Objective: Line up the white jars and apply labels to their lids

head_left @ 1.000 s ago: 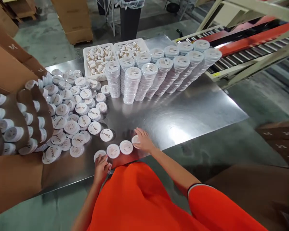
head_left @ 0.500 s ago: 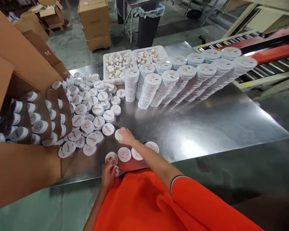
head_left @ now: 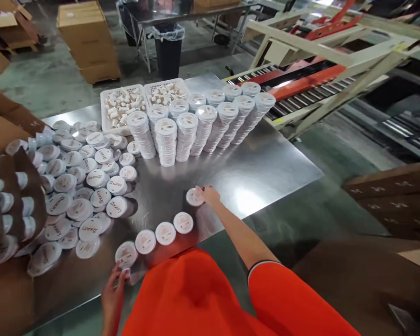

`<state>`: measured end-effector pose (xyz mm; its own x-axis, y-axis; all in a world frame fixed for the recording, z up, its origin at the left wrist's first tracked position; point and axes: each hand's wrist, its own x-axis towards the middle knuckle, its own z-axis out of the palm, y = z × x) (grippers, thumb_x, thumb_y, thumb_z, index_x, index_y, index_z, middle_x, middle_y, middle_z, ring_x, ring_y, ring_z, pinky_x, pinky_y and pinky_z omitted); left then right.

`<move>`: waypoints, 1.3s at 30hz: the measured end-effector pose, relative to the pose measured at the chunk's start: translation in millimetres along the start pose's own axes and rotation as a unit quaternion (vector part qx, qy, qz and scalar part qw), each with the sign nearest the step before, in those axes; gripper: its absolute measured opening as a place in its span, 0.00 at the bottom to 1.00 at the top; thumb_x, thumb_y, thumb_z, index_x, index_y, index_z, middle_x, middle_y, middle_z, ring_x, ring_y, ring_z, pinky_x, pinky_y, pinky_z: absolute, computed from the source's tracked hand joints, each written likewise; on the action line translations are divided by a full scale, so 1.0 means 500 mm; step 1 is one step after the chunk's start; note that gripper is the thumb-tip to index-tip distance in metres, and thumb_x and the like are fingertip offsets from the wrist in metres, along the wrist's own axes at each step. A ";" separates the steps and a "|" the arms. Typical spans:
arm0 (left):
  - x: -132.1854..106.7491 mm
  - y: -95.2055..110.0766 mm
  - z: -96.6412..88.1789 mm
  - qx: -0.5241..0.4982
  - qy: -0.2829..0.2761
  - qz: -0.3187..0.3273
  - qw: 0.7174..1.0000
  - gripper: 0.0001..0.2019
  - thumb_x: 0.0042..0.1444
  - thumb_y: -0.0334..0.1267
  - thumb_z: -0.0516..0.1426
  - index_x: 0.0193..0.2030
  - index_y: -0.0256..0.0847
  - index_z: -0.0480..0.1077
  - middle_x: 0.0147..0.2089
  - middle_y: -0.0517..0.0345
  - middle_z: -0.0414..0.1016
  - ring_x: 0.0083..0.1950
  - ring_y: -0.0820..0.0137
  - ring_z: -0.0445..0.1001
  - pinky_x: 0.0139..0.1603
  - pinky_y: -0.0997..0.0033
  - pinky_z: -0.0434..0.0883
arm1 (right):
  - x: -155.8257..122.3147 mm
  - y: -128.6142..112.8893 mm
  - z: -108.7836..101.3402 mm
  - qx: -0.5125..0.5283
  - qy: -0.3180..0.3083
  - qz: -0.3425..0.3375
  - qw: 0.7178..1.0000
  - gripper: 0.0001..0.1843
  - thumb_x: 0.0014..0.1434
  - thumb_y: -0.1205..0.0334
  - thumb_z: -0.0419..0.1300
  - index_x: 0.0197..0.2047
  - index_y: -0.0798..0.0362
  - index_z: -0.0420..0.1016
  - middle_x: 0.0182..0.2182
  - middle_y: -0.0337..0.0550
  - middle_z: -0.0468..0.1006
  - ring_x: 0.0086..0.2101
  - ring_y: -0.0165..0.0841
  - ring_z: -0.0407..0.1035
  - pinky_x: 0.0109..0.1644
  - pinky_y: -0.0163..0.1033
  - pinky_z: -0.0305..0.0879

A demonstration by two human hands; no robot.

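My right hand reaches out over the steel table, fingertips pinched on a round white jar lying label-side up. My left hand rests at the table's near edge, fingers touching the nearest white jar in a short row of white jars. A heap of loose white jars printed with a brand name covers the table's left part. An orange garment fills the bottom of the view.
Tall stacks of white lids stand in the table's middle back, before two white baskets of small parts. An open cardboard box of jars lies at left. A roller conveyor runs at right. Cartons and a bin stand beyond.
My right hand drew a jar from beside the heap out to the right end of the row. The view swung left and up. My left hand stayed at the row's near end.
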<state>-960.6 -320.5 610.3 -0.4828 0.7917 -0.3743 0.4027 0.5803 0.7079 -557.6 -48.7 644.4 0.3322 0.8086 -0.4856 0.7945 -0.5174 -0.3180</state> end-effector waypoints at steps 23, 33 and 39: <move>-0.127 0.111 0.059 -0.215 0.143 -0.132 0.957 0.24 0.42 0.62 0.63 0.29 0.41 0.72 0.30 0.60 0.77 0.34 0.66 0.74 0.37 0.66 0.72 | -0.067 0.133 0.069 -0.170 -0.108 -0.506 0.839 0.52 0.46 0.70 0.58 0.74 0.58 0.46 0.71 0.58 0.52 0.71 0.47 0.38 0.72 0.60 0.36; -0.123 0.083 0.022 -0.201 0.085 -0.093 0.971 0.24 0.45 0.62 0.62 0.28 0.40 0.74 0.30 0.57 0.78 0.35 0.66 0.74 0.40 0.67 0.72 | -0.094 0.149 0.090 -0.145 -0.053 -0.437 0.886 0.49 0.51 0.63 0.59 0.74 0.57 0.46 0.70 0.57 0.56 0.70 0.49 0.43 0.71 0.59 0.39; -0.144 0.069 0.002 -0.263 0.124 -0.108 0.951 0.20 0.46 0.58 0.63 0.29 0.41 0.73 0.30 0.59 0.76 0.34 0.68 0.72 0.37 0.70 0.69 | -0.137 0.081 0.088 -0.116 -0.005 -0.414 0.903 0.47 0.54 0.55 0.62 0.73 0.55 0.50 0.71 0.58 0.53 0.70 0.52 0.41 0.70 0.61 0.40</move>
<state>-911.2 -357.5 661.0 -0.7044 0.5585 -0.4381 -0.1392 0.4966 0.8567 -570.5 -137.4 628.9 -0.4277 0.8882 -0.1678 0.8541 0.3363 -0.3967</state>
